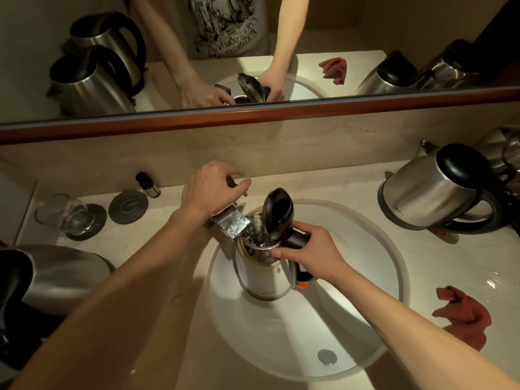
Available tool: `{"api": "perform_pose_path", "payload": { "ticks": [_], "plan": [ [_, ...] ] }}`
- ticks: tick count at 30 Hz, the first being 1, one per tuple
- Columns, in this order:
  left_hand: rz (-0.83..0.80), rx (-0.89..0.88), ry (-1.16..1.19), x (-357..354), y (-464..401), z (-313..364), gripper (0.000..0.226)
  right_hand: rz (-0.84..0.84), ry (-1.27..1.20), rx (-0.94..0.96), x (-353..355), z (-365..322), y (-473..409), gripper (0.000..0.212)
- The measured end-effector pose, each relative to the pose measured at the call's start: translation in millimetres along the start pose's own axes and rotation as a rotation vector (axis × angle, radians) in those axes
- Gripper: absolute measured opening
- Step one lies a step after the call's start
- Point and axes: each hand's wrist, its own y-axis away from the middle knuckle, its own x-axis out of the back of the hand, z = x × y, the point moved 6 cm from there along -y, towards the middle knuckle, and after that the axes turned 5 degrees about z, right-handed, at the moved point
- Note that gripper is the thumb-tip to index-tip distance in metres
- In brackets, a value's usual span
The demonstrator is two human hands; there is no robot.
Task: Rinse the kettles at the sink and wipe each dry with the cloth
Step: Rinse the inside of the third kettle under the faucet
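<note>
- My right hand (306, 253) is gripping the black handle of the open kettle (263, 274), fingers curled round it and thumb lying along the rim, holding it upright in the sink (365, 319) under the spout.
- My left hand (209, 188) is resting on the tap lever (239, 187), fingers curved over it; how tightly they are closing I cannot tell.
- Water is running from the flat tap spout (232, 225) straight into the kettle's mouth, the lid (277, 211) standing hinged up behind the stream.
- I am judging that a good rinse needs the mouth kept centred under the stream, the flow modest to avoid splashing, and the base and its orange switch kept out of the water.
- The red cloth (464, 316) is lying crumpled on the worktop (174, 347) to the right of the sink, near my forearm.
- Another kettle (430, 192) is waiting at the back right, and one more (56, 274) at my left.
</note>
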Motion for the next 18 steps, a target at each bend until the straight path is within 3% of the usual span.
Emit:
{"api": "perform_pose_path", "payload": {
  "ticks": [3, 6, 9, 14, 18],
  "plan": [
    [0.075, -0.023, 0.277, 15, 26, 23, 0.048, 0.048, -0.044, -0.025, 4, 6, 4, 0.079],
    [0.037, -0.101, 0.414, 14, 58, 55, 0.058, 0.065, -0.072, -0.035, 8, 9, 9, 0.066],
    [-0.021, -0.177, 0.436, 4, 74, 79, 0.064, 0.083, -0.107, -0.052, 19, 13, 18, 0.064],
    [-0.014, -0.297, 0.387, -1, 74, 110, 0.065, 0.120, -0.156, -0.062, 49, 11, 30, 0.095],
    [0.028, -0.373, 0.331, 8, 73, 135, 0.064, 0.188, -0.208, -0.058, 82, 9, 49, 0.094]
  ]
}}
